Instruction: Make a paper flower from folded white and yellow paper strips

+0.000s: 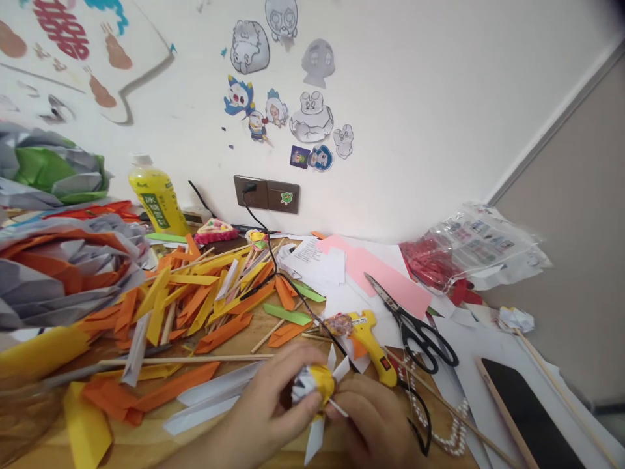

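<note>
My left hand (pixel 273 404) is wrapped round a small paper flower (pixel 319 384), with a crumpled white and yellow centre and white folded petals sticking out from it. Close against the flower's right side, the fingers of my right hand (pixel 374 417) are bent together on a thin white paper strip (pixel 340 408). Where the strip ends inside the fingers is hidden. Just beyond my right hand lies a yellow glue gun (pixel 374 348), its nozzle pointing left. Folded white paper strips (pixel 215 394) rest on the table beside my left hand.
Orange, yellow and green folded papers (pixel 195 299) with wooden sticks cover the left. Black-handled scissors (pixel 415 326), a pearl string (pixel 456 433) and a phone (pixel 532 410) lie right. A yellow bottle (pixel 159 198) stands at the back; large paper flowers (pixel 63 267) sit left.
</note>
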Demonstrator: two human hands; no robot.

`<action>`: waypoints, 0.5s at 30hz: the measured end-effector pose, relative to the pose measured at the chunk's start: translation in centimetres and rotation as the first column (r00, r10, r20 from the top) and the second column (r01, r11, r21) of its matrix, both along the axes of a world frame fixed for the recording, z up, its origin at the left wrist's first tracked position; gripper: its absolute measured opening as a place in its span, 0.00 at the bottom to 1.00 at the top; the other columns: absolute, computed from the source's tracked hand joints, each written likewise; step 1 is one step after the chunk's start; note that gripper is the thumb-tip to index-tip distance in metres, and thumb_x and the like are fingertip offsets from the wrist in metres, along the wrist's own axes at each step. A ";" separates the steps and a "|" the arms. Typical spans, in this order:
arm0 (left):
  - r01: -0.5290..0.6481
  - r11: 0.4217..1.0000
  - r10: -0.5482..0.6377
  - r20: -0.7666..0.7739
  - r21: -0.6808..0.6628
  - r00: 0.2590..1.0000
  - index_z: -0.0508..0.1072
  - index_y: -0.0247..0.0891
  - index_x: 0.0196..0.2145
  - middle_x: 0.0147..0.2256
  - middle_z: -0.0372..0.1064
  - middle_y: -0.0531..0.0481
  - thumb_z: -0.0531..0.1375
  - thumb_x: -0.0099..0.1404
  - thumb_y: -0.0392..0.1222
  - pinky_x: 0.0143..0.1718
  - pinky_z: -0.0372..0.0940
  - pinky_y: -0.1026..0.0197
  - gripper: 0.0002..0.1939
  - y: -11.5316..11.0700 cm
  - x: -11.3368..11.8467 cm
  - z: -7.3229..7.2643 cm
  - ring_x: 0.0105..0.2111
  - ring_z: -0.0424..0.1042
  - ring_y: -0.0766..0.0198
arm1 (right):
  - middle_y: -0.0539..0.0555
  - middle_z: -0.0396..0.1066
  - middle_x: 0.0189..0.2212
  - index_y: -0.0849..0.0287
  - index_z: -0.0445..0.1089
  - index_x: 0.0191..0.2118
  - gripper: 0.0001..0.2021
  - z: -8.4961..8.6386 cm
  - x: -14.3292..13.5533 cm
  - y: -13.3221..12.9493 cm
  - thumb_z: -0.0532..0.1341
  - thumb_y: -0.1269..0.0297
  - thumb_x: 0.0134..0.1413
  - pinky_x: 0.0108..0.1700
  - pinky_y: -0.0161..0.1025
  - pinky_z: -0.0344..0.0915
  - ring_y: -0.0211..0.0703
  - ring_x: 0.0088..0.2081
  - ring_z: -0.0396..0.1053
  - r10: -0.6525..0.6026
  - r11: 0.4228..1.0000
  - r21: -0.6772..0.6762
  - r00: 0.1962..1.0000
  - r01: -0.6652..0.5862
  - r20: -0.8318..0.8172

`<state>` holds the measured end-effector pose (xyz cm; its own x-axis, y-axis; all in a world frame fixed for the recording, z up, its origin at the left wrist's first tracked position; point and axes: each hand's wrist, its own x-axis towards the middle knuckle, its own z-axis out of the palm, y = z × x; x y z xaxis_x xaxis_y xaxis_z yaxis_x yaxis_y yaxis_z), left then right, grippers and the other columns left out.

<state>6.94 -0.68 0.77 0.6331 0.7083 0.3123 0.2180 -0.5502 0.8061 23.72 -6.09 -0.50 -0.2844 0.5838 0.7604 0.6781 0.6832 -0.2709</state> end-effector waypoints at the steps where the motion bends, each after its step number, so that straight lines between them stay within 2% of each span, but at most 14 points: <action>1: 0.036 0.998 -0.037 0.009 0.045 0.999 0.65 0.41 0.46 0.44 0.66 0.46 0.58 0.57 0.43 0.44 0.61 0.62 0.18 0.1 -0.1 0.0 0.43 0.66 0.59 | 0.51 0.67 0.21 0.59 0.63 0.30 0.09 0.0 0.1 0.0 0.49 0.69 0.59 0.27 0.31 0.64 0.36 0.24 0.66 -0.014 0.999 -0.040 0.999 0.012 -0.036; 3: 0.115 0.988 -0.115 -0.008 0.106 0.993 0.62 0.43 0.50 0.50 0.61 0.44 0.60 0.54 0.41 0.49 0.59 0.60 0.25 0.3 -0.2 0.0 0.49 0.62 0.57 | 0.50 0.67 0.21 0.59 0.62 0.30 0.10 0.1 0.3 -0.1 0.48 0.67 0.60 0.27 0.31 0.63 0.36 0.24 0.65 -0.042 0.995 -0.098 0.995 0.033 -0.086; 5: 0.144 0.983 -0.140 -0.043 0.115 0.989 0.63 0.44 0.50 0.50 0.61 0.44 0.59 0.56 0.38 0.49 0.59 0.61 0.22 0.4 -0.2 0.0 0.49 0.62 0.59 | 0.50 0.67 0.22 0.59 0.63 0.31 0.11 0.2 0.5 -0.2 0.47 0.66 0.61 0.27 0.31 0.63 0.36 0.24 0.66 -0.065 0.989 -0.141 0.994 0.052 -0.090; 7: 0.093 0.990 -0.089 -0.049 0.101 0.995 0.64 0.44 0.47 0.47 0.64 0.45 0.58 0.58 0.39 0.48 0.60 0.61 0.18 0.5 -0.1 -0.1 0.47 0.64 0.60 | 0.50 0.67 0.22 0.59 0.62 0.34 0.10 0.4 0.7 -0.2 0.47 0.64 0.61 0.26 0.31 0.63 0.36 0.23 0.66 -0.089 0.987 -0.144 0.991 0.074 -0.102; 10: -0.027 0.997 0.029 -0.034 0.071 0.999 0.66 0.41 0.43 0.41 0.68 0.46 0.59 0.57 0.41 0.42 0.63 0.61 0.15 0.5 0.0 -0.2 0.41 0.67 0.60 | 0.49 0.66 0.21 0.59 0.59 0.34 0.11 0.7 0.4 -0.1 0.49 0.57 0.59 0.23 0.31 0.61 0.35 0.21 0.64 -0.042 0.999 -0.015 0.995 0.041 -0.089; 12: -0.083 0.995 0.085 -0.024 0.053 0.996 0.67 0.40 0.40 0.37 0.69 0.47 0.59 0.56 0.42 0.38 0.64 0.63 0.13 0.4 0.2 -0.1 0.37 0.68 0.61 | 0.50 0.66 0.20 0.60 0.60 0.33 0.13 0.7 0.0 0.2 0.49 0.55 0.59 0.22 0.33 0.59 0.36 0.21 0.63 0.022 0.994 0.109 0.999 -0.027 0.042; 15: -0.101 0.994 0.102 -0.027 0.044 0.994 0.68 0.40 0.38 0.34 0.70 0.49 0.59 0.56 0.42 0.35 0.64 0.64 0.11 0.2 0.5 -0.1 0.34 0.68 0.62 | 0.50 0.65 0.19 0.61 0.62 0.31 0.10 0.5 -0.5 0.3 0.49 0.62 0.60 0.20 0.34 0.56 0.38 0.20 0.62 0.025 0.981 0.181 0.973 -0.068 0.230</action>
<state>7.41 -0.49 0.68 0.5679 0.7559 0.3258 0.2971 -0.5574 0.7752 23.22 -5.77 0.01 -0.4842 0.4197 0.7677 0.6732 0.7391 0.0206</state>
